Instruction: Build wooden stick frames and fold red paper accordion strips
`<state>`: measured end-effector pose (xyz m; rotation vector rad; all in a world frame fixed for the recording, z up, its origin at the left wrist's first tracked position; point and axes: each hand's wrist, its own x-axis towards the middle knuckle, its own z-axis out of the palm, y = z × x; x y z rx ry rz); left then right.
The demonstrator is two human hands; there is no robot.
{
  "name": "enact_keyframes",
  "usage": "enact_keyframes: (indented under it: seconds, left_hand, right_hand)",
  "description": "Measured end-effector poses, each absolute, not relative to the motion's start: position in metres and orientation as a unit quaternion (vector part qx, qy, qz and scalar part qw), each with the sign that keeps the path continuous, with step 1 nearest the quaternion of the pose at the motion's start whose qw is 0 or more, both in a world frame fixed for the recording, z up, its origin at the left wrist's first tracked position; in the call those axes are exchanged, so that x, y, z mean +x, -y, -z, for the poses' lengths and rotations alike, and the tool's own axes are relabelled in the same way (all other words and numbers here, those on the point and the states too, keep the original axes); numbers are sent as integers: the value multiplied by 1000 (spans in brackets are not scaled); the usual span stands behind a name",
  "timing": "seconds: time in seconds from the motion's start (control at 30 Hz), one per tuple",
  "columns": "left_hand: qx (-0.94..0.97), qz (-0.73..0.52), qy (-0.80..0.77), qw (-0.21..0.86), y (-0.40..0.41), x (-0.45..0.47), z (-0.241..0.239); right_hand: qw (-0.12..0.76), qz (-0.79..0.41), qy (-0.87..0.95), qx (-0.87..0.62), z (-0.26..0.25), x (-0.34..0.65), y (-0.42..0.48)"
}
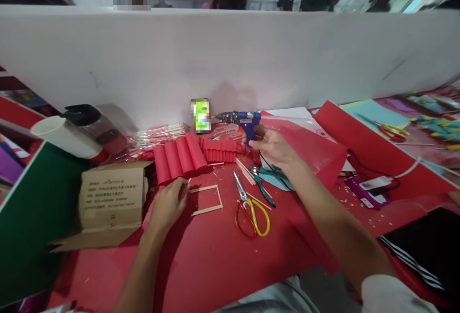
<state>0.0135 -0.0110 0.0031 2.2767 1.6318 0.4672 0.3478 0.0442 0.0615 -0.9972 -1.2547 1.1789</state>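
Observation:
My right hand (271,146) is wrapped round the handle of a blue hot glue gun (247,123), raised above the back of the table with its nozzle pointing left. My left hand (170,202) is closed in a pinch, and the pale tip of a thin wooden stick (189,182) shows at its fingertips. Just right of that hand lies a three-sided frame of wooden sticks (220,197), its gap facing the hand. Scissors (247,207) with one red and one yellow handle lie right of the frame, beside green-handled pliers (264,191).
Rolled red paper (179,159) and pleated red paper (221,151) lie behind the frame. A phone (200,116) leans against the white partition (161,63). A cardboard box (111,202), paper cup (66,135) and dark-lidded bottle (104,128) stand left. A purple power strip (366,191) lies right.

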Motion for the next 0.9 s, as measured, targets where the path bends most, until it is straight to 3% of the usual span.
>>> enact_keyframes:
  seconds: [0.13,0.33,0.53,0.9]
  left_hand:
    - [792,-151,-573,148,10,14,-2]
    - [795,-139,-574,140,10,14,-1]
    - [795,-136,-575,135,10,14,-5]
    - [802,-138,-573,98,10,17,-8]
  right_hand:
    - [537,-479,546,-428,-72,348,-68]
    - [386,-562,570,-458,-111,351,-58]
    - [357,-606,533,-470,-151,367,-26]
    - [444,-527,478,-544,-177,388,7]
